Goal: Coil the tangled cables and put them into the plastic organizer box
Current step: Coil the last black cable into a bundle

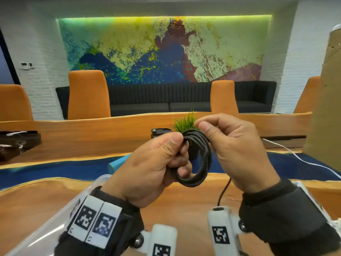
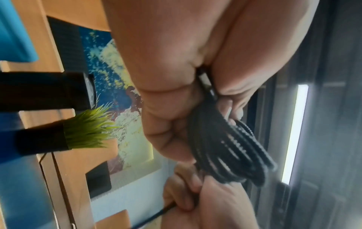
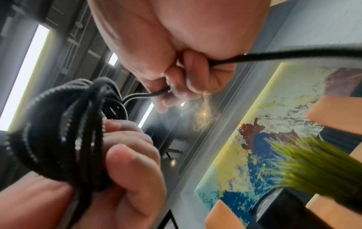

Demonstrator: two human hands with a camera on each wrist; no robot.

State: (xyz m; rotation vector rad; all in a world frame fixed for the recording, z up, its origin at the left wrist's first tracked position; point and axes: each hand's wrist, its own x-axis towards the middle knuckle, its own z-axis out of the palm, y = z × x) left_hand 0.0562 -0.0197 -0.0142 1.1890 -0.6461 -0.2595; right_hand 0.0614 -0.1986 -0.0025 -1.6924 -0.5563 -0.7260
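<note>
Both hands are up over the wooden table (image 1: pixel 184 206), working a black braided cable (image 1: pixel 201 159) that's already wound into a handful of loops. The left hand (image 1: pixel 153 167) has its thumb and curled fingers clamped around the coil's 9 o'clock side, so the bundle hangs in the air between the hands. The right hand (image 1: pixel 238 150) pinches the strand at the coil's 1 o'clock, thumb against fingertips. The right wrist view shows that strand running through the curled fingers and out past the palm. The loose tail (image 1: pixel 224 191) drops from under the right hand toward the tabletop at about 5 o'clock.

The clear plastic organizer box (image 1: pixel 55 218) sits at 8 o'clock from the coil, mostly hidden under the left wrist. Can't tell what's inside it.

Other stuff: a little fake grass plant in a dark pot (image 1: pixel 184 122) stands directly behind the coil, at 12 o'clock, so the hands cover most of it. There's a dark gadget (image 1: pixel 158 133) beside the plant at 11. A white cable (image 1: pixel 299 159) trails across the blue strip at 3 o'clock. A cardboard box (image 1: pixel 326 89) blocks the far right edge, and something light blue (image 1: pixel 118 163) pokes out behind the left hand.
</note>
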